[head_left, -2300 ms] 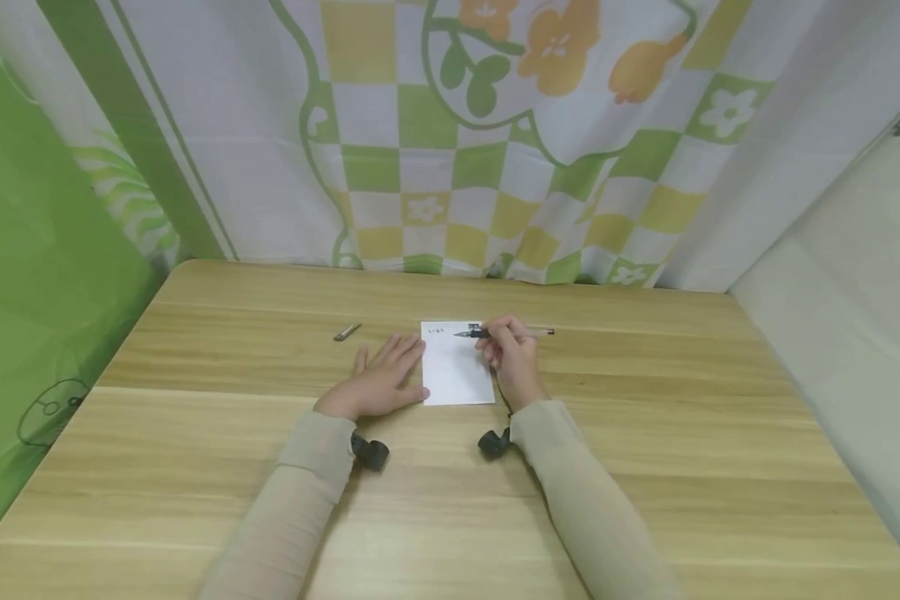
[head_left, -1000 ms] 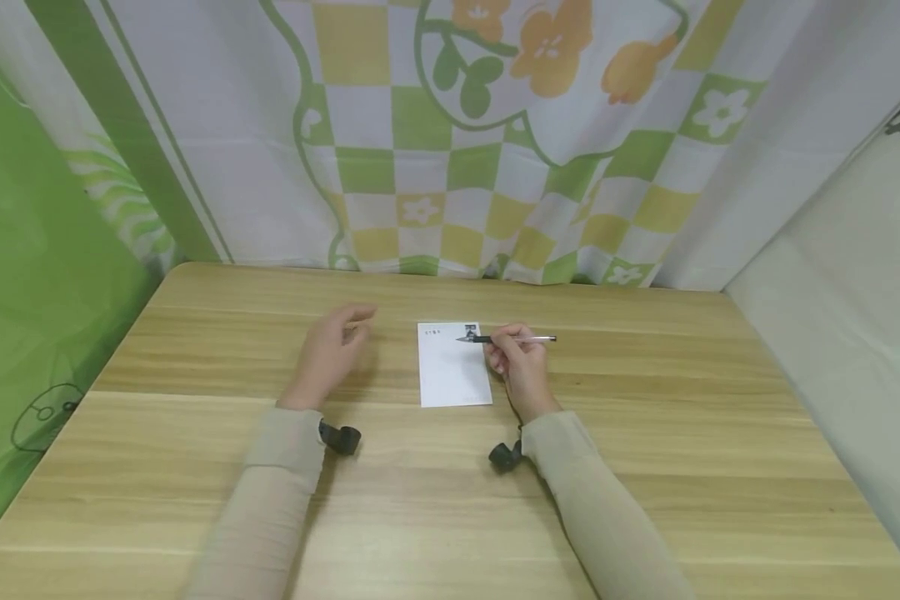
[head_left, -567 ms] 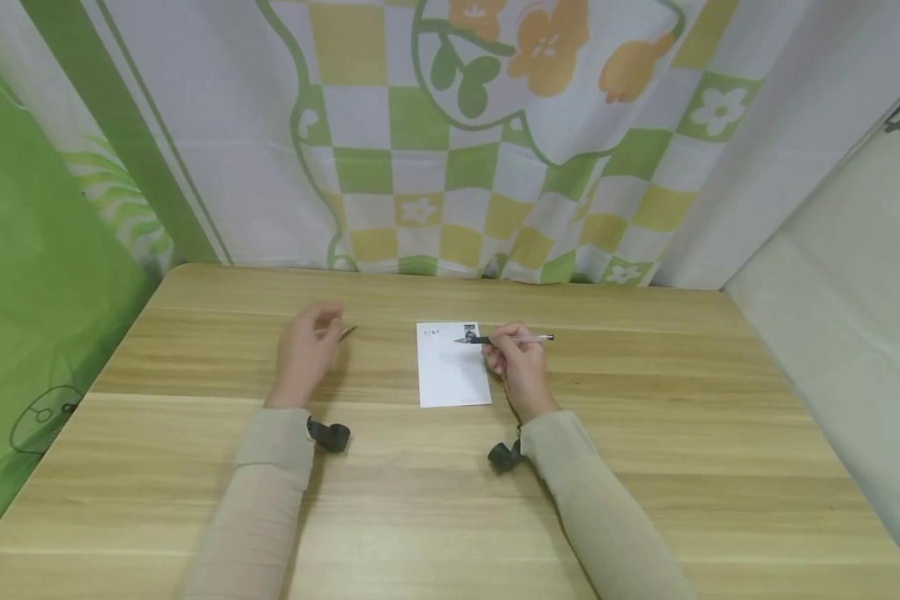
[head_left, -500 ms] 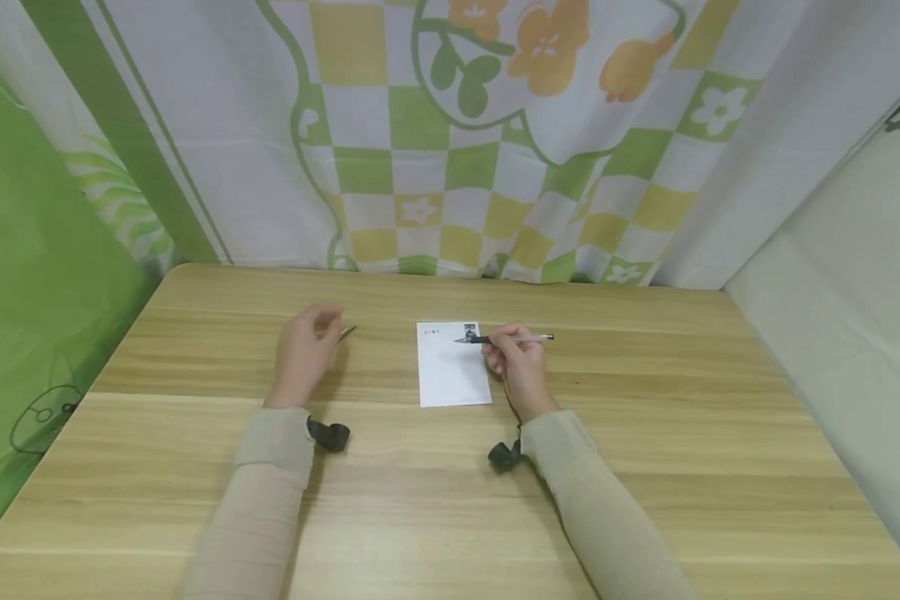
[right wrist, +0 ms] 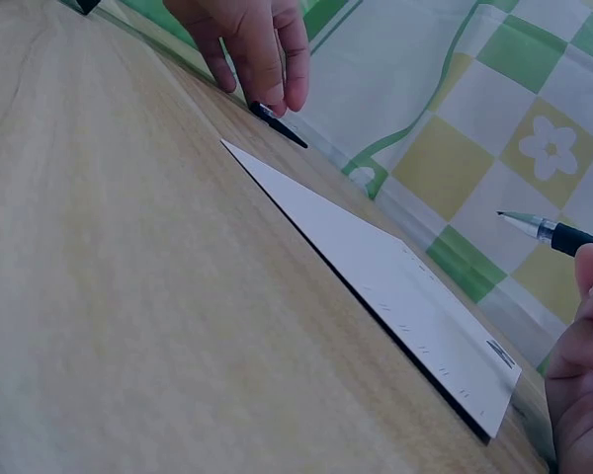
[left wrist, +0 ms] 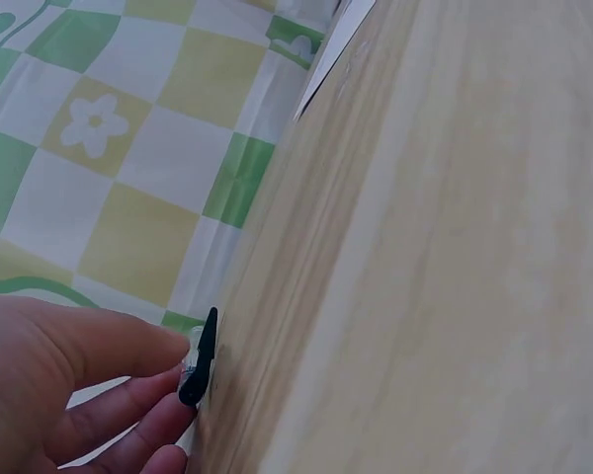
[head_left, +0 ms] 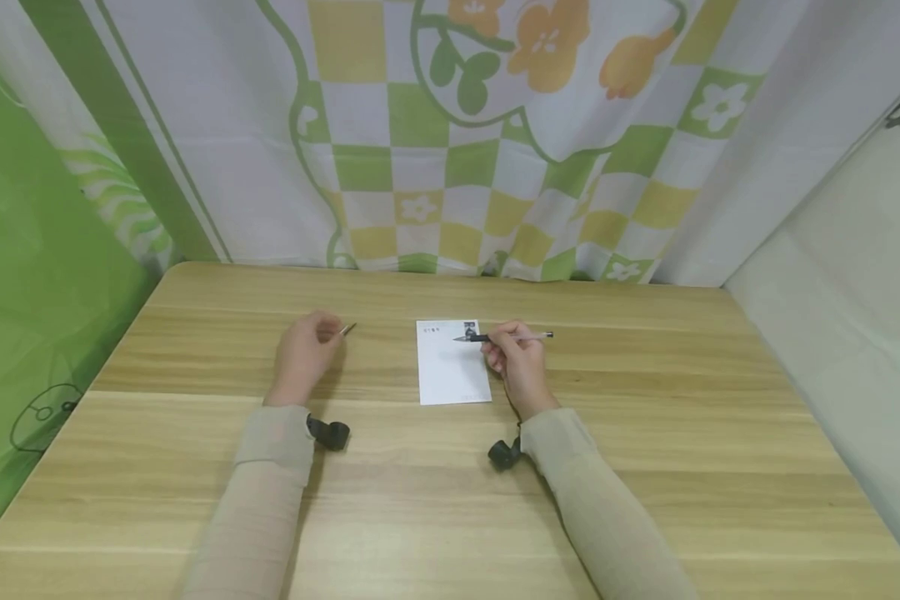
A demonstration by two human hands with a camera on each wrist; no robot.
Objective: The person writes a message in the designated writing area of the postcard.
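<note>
My left hand [head_left: 300,358] is at the left of the table, its thumb and fingers pinching a small pen cap [head_left: 349,328]. In the left wrist view the cap [left wrist: 200,373] shows a black clip, and the fingertips sit at its clear body, low by the table. My right hand [head_left: 521,367] holds an uncapped pen [head_left: 480,338] in a writing grip, tip pointing left. The right wrist view shows the pen [right wrist: 563,237] raised above a white card [right wrist: 376,281]. That card [head_left: 450,371] lies flat, with small marks at its top left and a dark printed square at its top right.
The wooden table [head_left: 420,500] reaches back to a checked floral curtain [head_left: 420,167]. A green cloth [head_left: 37,208] hangs at the left and a pale wall [head_left: 855,250] stands at the right. Black wrist cameras [head_left: 336,436] sit at both cuffs.
My left hand has left the card's edge, moved left and come down to the pen cap, which it now pinches. My right hand has shifted slightly right of the card, still holding the pen.
</note>
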